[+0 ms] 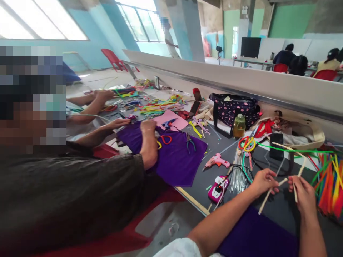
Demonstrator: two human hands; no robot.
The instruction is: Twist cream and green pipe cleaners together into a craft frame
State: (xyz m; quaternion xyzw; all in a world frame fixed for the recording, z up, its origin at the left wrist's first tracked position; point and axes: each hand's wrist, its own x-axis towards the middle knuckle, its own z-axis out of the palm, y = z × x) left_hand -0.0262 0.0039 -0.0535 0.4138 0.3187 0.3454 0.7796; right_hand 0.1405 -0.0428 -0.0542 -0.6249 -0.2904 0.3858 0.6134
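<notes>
Head view: grey table (214,150) runs under everything. Beside the person, a co-worker's forearm (148,146) presses purple cloth (177,157) flat on the table, likely to keep it from sliding. At the table's near edge, left hand (264,182) pinches a pale stick (269,194), slanting down; right hand (302,191) is closed on a second stick (294,191), upright. Pink glue gun (217,161) lies mid-table.

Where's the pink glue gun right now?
In the head view the pink glue gun lies on the dark table, centre-right, just right of the purple felt sheet and up-left of the left hand.
</notes>
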